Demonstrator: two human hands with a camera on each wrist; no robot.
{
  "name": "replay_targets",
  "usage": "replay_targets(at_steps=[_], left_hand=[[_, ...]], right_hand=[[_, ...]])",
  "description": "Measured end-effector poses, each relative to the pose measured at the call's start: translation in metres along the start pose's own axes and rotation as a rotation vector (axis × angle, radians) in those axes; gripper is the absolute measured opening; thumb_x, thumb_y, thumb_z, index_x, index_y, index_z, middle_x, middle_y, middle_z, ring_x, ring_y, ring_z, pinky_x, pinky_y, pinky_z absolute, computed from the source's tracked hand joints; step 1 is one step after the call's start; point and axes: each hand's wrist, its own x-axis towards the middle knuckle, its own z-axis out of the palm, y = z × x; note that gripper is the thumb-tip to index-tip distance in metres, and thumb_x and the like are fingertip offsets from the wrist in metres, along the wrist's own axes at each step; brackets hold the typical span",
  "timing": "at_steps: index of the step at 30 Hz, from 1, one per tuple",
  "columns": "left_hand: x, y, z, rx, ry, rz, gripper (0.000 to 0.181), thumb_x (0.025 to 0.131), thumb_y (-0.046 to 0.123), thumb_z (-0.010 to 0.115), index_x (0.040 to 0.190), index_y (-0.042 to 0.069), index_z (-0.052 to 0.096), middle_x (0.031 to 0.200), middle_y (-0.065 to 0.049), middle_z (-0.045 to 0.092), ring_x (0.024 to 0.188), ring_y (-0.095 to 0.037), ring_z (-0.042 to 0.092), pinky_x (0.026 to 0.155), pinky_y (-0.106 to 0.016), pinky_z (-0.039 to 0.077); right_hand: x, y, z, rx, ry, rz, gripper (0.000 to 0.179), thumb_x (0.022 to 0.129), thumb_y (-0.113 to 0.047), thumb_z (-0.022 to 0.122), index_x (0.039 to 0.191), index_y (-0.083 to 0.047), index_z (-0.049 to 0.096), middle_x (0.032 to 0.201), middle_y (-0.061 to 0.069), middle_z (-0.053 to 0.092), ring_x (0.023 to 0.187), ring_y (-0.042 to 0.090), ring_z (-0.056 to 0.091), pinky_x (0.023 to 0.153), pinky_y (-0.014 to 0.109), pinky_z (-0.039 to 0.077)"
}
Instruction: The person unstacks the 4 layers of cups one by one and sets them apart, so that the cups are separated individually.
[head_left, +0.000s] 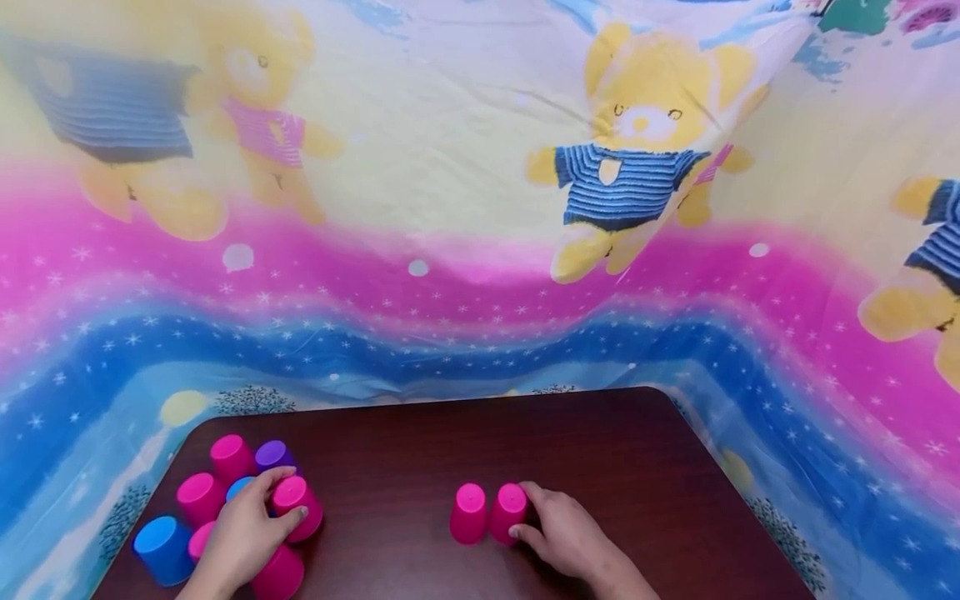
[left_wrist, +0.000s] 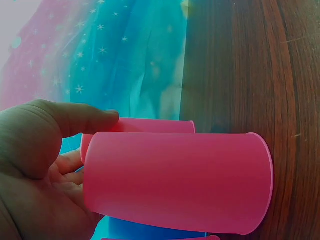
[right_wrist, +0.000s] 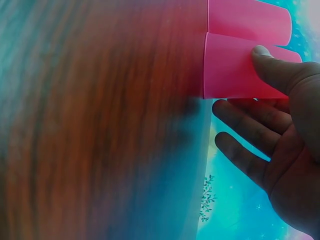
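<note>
My left hand [head_left: 242, 533] grips an upside-down pink cup [head_left: 306, 518] at the right side of a cluster, thumb on its near side. In the left wrist view another pink cup [left_wrist: 180, 182] stands in front and hides much of the gripped cup [left_wrist: 155, 125]. My right hand [head_left: 568, 533] pinches a second upside-down pink cup [head_left: 507, 518] between thumb and fingers; two lower fingers stay spread off it in the right wrist view. Close beside it, on the left, stands one more pink cup [head_left: 468, 518]; whether the two touch I cannot tell.
Around my left hand stand several upturned cups: pink ones [head_left: 232, 457], a purple one [head_left: 274, 454] and blue ones [head_left: 163, 552]. All are on a dark brown table [head_left: 390, 467] with rounded far corners. A patterned cloth [head_left: 450, 183] with teddy bears hangs behind and beside it.
</note>
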Motion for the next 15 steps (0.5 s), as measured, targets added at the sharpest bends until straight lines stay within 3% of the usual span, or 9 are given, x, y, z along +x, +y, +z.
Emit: replay_targets(at_steps=[7,15], left_hand=[[0.0000,-0.0035,0.0016,0.020,0.001,0.000,0.078,0.085,0.027,0.086,0.147,-0.003,0.049,0.132,-0.030,0.060,0.118,-0.049,0.059,0.090,-0.062,0.056],[0.0041,-0.0065,0.0042,0.036,-0.028,-0.044,0.081,0.082,0.024,0.088,0.145,-0.006,0.047,0.130,-0.033,0.058,0.117,-0.053,0.057,0.085,-0.062,0.058]], right_hand=[[0.0010,-0.0013,-0.0011,0.004,-0.006,0.010,0.050,0.096,-0.041,0.075,0.137,-0.018,0.059,0.113,-0.010,0.071,0.106,0.014,0.069,0.089,0.041,0.059],[0.0002,-0.0027,-0.0017,0.009,-0.010,0.015,0.051,0.095,-0.041,0.075,0.137,-0.018,0.058,0.114,-0.010,0.071,0.106,0.014,0.070,0.089,0.041,0.059]])
